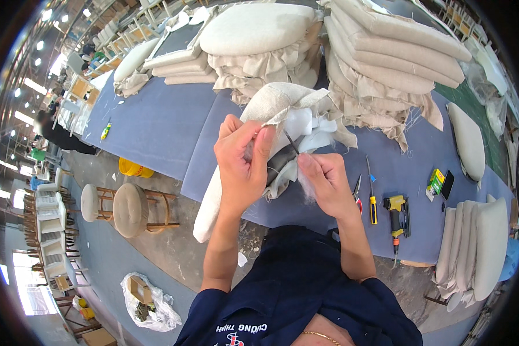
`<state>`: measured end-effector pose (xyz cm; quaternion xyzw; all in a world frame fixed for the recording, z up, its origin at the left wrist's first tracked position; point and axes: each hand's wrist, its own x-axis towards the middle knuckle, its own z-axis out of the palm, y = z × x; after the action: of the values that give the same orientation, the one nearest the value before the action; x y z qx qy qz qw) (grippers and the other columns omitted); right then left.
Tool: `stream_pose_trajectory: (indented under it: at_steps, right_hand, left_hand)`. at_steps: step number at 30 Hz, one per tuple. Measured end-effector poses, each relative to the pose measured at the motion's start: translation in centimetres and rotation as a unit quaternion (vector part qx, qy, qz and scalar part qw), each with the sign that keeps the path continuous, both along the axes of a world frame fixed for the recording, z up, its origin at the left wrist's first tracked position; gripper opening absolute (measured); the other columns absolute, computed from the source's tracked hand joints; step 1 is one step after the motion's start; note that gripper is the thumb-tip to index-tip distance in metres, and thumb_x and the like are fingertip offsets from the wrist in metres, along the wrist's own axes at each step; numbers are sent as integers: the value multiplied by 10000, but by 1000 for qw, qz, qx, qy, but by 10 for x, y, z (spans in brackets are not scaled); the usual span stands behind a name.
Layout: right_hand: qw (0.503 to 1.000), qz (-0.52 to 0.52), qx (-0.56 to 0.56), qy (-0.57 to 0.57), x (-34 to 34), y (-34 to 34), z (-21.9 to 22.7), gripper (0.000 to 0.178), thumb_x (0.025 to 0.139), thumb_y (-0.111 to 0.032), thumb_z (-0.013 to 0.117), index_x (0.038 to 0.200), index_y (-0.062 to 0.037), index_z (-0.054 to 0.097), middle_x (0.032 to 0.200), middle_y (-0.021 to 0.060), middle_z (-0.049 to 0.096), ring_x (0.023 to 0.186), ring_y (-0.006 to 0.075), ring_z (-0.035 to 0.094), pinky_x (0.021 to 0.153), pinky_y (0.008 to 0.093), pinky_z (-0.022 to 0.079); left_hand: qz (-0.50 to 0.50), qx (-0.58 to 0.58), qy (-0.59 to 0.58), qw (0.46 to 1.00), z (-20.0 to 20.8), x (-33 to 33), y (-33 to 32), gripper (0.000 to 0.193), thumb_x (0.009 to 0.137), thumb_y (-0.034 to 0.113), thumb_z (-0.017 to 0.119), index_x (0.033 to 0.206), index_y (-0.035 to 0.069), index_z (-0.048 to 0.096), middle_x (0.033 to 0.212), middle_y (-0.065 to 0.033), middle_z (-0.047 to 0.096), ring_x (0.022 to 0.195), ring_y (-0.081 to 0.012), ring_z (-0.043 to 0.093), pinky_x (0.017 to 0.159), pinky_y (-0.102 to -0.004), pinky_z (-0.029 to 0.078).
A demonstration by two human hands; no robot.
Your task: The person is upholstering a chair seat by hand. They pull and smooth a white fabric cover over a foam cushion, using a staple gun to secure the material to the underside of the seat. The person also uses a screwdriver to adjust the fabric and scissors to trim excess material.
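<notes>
Blue table [150, 121], cushion stacks [256, 32] beyond; left fingers [263, 147] pinch fabric [279, 95], right fingers [310, 167] clamp dark tool [292, 143].

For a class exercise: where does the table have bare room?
Bare table between the green tool and the left hand, and between the staple gun and near-right cushions. Crowded: far side, under cushion stacks; around scissors and screwdriver.

At centre frame, the cushion [273, 99] is plain beige and the padding [299, 122] white. The tabletop [150, 130] is a uniform blue-grey. Right of centre, the staple gun [395, 218] is yellow and black; left, the bucket [131, 168] is yellow; bottom, the shirt [288, 271] is navy.
</notes>
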<state>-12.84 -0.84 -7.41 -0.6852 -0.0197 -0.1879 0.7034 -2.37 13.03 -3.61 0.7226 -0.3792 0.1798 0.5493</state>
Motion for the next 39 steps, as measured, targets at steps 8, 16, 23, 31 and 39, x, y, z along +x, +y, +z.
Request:
stream_pose_trajectory:
  at_steps: [8, 16, 23, 31, 39]
  right_hand:
    - [992, -5, 123, -24, -7, 12, -14, 466, 1075, -258, 531, 682, -11, 490, 581, -41, 401, 566, 50, 317, 486, 278, 270]
    - [996, 4, 84, -1, -54, -20, -19, 460, 1052, -245, 565, 662, -9, 508, 535, -18, 418, 498, 72, 337, 462, 295, 270]
    - [997, -30, 67, 12, -80, -16, -16, 384, 1027, -241, 598, 736, 10, 606, 524, 2, 458, 462, 90, 398, 460, 305, 296]
    - [997, -44, 63, 7, -105, -21, -16, 313, 996, -235, 626, 803, 10, 651, 580, 29, 555, 469, 107, 463, 474, 288, 333]
    - [998, -53, -21, -26, -113, -26, -19, 289, 986, -221, 629, 877, 40, 685, 597, 60, 567, 483, 146, 517, 492, 292, 370]
  left_hand:
    - [-36, 67, -44, 996, 2, -28, -4, 62, 830, 82, 743, 841, 45, 695, 669, -35, 552, 683, -214, 423, 654, -342, 348]
    - [-228, 135, -56, 963, 42, 16, -27, 522, 698, 274, 879, 1134, 65, 682, 1015, -93, 625, 1004, -257, 513, 929, -377, 421]
    - [-533, 85, 142, 830, 7, 27, -69, 569, 657, 210, 861, 1167, 30, 685, 1291, -148, 666, 1217, -293, 587, 1119, -450, 356]
    - [-509, 156, 47, 845, 16, 7, -73, 483, 645, 213, 877, 1067, 42, 716, 1159, -108, 709, 1158, -285, 630, 1071, -442, 396]
    - [-590, 128, 64, 795, 11, 8, -94, 336, 652, 206, 861, 934, 101, 712, 985, -52, 747, 975, -259, 690, 989, -446, 427]
